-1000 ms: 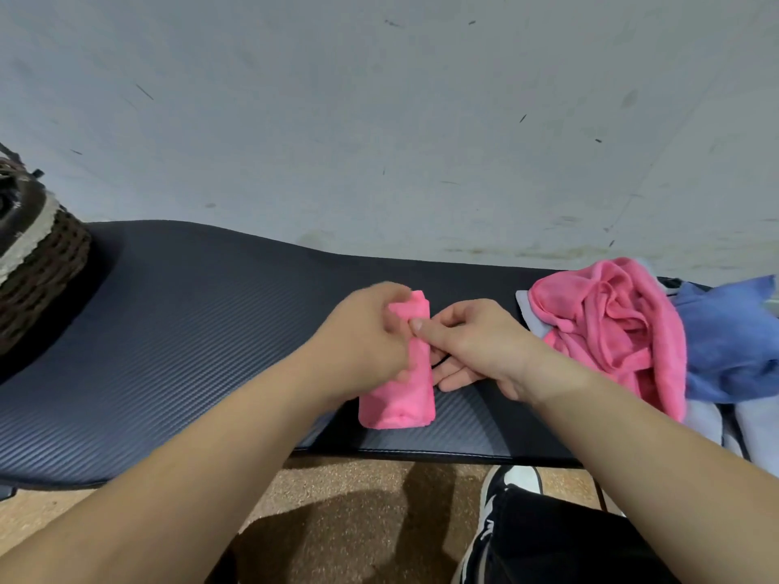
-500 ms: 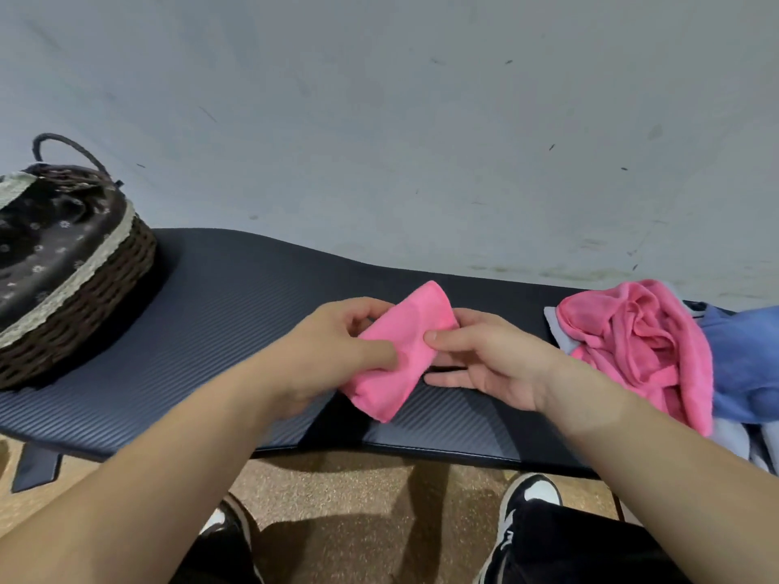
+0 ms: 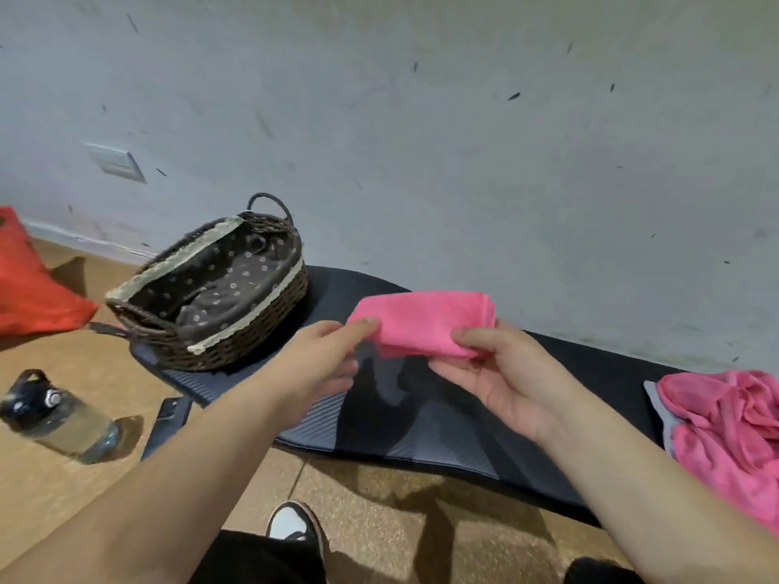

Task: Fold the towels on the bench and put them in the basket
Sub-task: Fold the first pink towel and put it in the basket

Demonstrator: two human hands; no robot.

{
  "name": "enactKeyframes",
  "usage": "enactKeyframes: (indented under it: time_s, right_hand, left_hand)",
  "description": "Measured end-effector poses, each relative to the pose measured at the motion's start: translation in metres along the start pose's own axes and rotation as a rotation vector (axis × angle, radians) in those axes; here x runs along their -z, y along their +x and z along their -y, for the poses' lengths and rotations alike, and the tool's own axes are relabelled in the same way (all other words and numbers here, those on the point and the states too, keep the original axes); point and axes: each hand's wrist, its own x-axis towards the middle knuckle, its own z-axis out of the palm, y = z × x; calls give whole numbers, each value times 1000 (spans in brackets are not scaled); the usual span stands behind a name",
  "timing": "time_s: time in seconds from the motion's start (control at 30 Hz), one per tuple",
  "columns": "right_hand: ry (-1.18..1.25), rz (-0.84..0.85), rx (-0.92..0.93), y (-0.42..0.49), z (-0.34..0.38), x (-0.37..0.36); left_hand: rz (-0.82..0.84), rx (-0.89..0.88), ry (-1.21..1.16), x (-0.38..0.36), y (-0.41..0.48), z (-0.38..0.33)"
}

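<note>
A folded pink towel (image 3: 425, 320) hangs in the air above the dark padded bench (image 3: 442, 432). My left hand (image 3: 324, 360) pinches its left end and my right hand (image 3: 501, 373) grips its right end from below. The wicker basket (image 3: 236, 330), lined with dark flowered cloth, stands on the bench's left end, to the left of the towel. A crumpled pink towel (image 3: 733, 432) lies on the bench at the far right, partly cut off by the frame edge.
A grey wall runs close behind the bench. On the cork floor to the left lie a clear water bottle (image 3: 59, 419) and a red bag (image 3: 25, 280). My shoe (image 3: 295, 522) shows below the bench's front edge.
Both hands have lifted the folded pink towel off the bench and carried it left toward the basket. My view has swung left, bringing the whole basket, the bottle and the red bag into sight.
</note>
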Motion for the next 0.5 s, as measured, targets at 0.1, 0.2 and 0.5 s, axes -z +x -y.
enactKeyframes:
  time_s: [0.1, 0.2, 0.5]
  right_hand:
    - [120, 73, -2, 6, -8, -47]
    - [88, 82, -20, 16, -15, -89]
    - [37, 126, -56, 68, -14, -169]
  left_hand:
    - [137, 86, -358, 26, -14, -9]
    - [47, -50, -492, 50, -19, -28]
    - [-22, -12, -447, 133, 5, -68]
